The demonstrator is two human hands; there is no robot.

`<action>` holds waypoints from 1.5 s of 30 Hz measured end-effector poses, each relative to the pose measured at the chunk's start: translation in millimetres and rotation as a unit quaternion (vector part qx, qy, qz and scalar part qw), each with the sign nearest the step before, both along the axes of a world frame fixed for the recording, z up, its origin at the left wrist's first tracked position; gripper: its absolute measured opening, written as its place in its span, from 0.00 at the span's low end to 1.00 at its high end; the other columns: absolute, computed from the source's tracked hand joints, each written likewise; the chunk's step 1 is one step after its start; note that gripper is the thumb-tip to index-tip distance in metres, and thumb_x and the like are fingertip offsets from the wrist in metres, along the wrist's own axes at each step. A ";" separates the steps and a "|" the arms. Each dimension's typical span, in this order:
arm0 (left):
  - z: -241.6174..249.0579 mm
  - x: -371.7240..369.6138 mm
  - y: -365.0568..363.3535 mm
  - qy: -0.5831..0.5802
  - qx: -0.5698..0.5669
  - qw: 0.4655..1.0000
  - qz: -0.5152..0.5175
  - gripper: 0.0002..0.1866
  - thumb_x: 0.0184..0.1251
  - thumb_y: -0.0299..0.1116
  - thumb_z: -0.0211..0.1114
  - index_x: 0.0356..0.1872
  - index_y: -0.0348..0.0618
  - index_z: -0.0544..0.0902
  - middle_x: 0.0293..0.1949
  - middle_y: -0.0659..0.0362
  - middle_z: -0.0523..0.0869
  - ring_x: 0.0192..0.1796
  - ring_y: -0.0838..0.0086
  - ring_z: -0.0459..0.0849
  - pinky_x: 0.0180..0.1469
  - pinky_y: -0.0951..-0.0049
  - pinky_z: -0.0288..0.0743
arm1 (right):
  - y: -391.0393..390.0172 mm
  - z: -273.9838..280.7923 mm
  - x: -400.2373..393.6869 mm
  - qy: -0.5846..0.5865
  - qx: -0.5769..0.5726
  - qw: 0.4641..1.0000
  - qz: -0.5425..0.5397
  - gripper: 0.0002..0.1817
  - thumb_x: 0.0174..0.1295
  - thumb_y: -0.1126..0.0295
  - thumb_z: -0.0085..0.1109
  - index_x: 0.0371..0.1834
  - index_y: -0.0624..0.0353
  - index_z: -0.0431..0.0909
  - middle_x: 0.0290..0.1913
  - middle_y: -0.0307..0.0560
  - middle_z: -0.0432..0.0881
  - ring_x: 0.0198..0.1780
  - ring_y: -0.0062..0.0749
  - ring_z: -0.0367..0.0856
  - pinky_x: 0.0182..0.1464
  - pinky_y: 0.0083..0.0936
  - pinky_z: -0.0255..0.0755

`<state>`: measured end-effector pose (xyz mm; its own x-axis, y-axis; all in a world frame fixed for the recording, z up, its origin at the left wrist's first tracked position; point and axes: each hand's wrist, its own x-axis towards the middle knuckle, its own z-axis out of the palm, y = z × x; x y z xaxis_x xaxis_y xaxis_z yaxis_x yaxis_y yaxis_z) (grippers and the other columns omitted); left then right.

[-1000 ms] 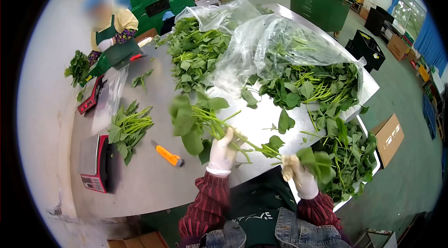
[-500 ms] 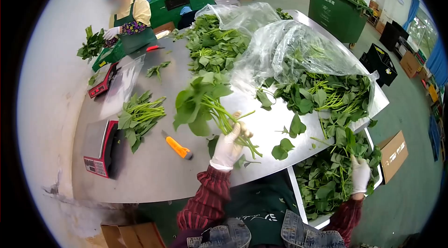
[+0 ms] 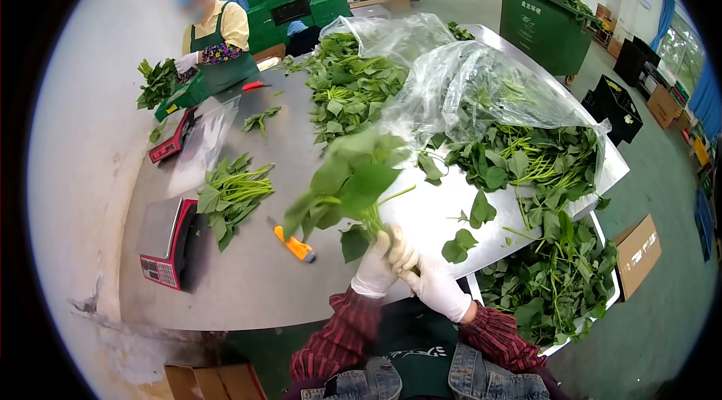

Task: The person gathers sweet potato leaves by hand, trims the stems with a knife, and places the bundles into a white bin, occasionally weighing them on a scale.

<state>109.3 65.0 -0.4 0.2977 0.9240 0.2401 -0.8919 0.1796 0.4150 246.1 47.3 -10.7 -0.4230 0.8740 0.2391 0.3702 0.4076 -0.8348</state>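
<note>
My left hand point(image 3: 374, 271), in a white glove, is closed around the stems of a bunch of leafy greens point(image 3: 350, 186). The leaves fan out up and to the left over the metal table, slightly blurred. My right hand point(image 3: 440, 289), gloved too, meets the left at the lower stem ends, its fingers closed on them; the exact grip is partly hidden. Left of the bunch lies an orange utility knife point(image 3: 295, 244). A sorted bundle of greens point(image 3: 235, 193) rests farther left. Loose leafy sprigs point(image 3: 460, 245) lie to the right of my hands.
A red scale point(image 3: 169, 242) stands at left, another scale point(image 3: 174, 133) behind it. Clear plastic point(image 3: 481, 84) partly covers heaped greens. Below the table's right edge is a white-rimmed bin point(image 3: 617, 287) of greens. A co-worker point(image 3: 218, 39) holds greens at back left.
My right hand has come up from the bin at right to the stems beside my left hand. The bunch has turned more upright, with its leaves shifted slightly to the right.
</note>
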 end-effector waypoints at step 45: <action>24.8 -221.5 -170.3 0.579 -0.249 0.727 0.272 0.04 0.66 0.27 0.57 0.38 0.39 0.78 0.24 0.64 0.77 0.21 0.84 0.71 0.25 0.82 0.65 | 78.2 -31.3 -242.5 -0.191 0.043 0.966 0.167 0.31 0.56 0.42 0.57 0.31 0.68 0.75 0.26 0.55 0.79 0.28 0.44 0.81 0.30 0.36 0.75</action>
